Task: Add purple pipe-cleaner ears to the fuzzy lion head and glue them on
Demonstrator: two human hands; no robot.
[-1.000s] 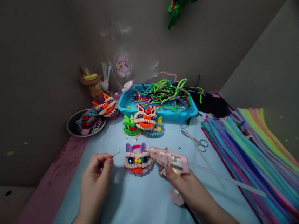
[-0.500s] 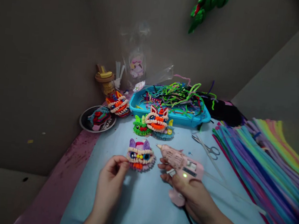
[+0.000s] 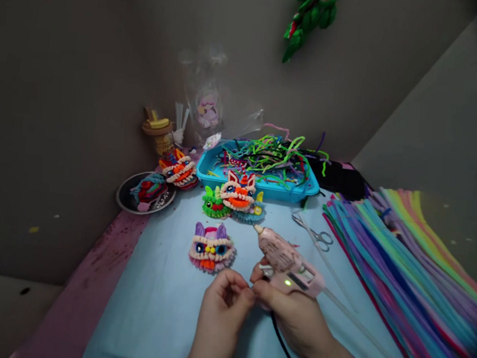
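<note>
My right hand is closed round a pink glue gun with a green light lit, its nozzle pointing up and to the left. My left hand is pinched, its fingertips against those of my right hand; whatever lies between them is too small to name. Left of the gun, a purple and cream lion head with blue eyes and two yellow beads lies on the blue sheet. Behind it sit an orange and cream head, a green one and a light blue one.
A blue tray of pipe cleaner scraps stands at the back. Scissors lie right of centre, beside bundles of coloured pipe cleaners. At the left are a metal bowl, another lion head and a lidded cup.
My left hand has left the side of the purple lion head and moved right to meet my right hand. The glue gun stays in my right hand. The view has shifted slightly.
</note>
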